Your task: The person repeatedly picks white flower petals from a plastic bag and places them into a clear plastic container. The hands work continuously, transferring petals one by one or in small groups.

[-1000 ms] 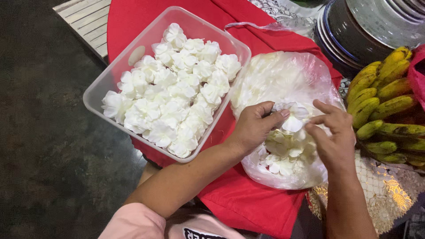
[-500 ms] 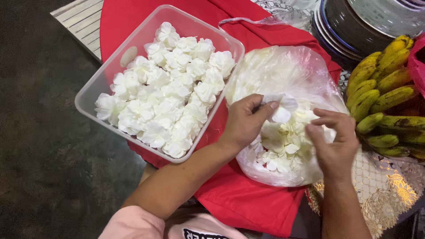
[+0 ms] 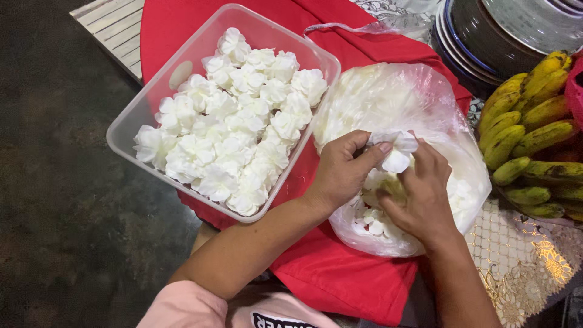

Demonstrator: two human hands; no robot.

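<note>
A clear tub (image 3: 152, 115) of white flowers blocks the tabletop's left edge, bananas (image 3: 528, 140) and stacked bowls (image 3: 486, 42) the right; the plastic bag (image 3: 388, 97) fills the gap between.

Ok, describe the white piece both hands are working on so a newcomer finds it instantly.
On the red cloth, right of the clear tub of white folded flowers, lies a clear plastic bag. Above it, the left hand and right hand pinch one white piece, lifted off the rest.

Left hand (image 3: 343, 173) reaches in from seven o'clock, forearm bare, thumb and forefinger pinched together. Right hand (image 3: 419, 194) comes from six o'clock, fingers curled, fingertips meeting the left's.
</note>
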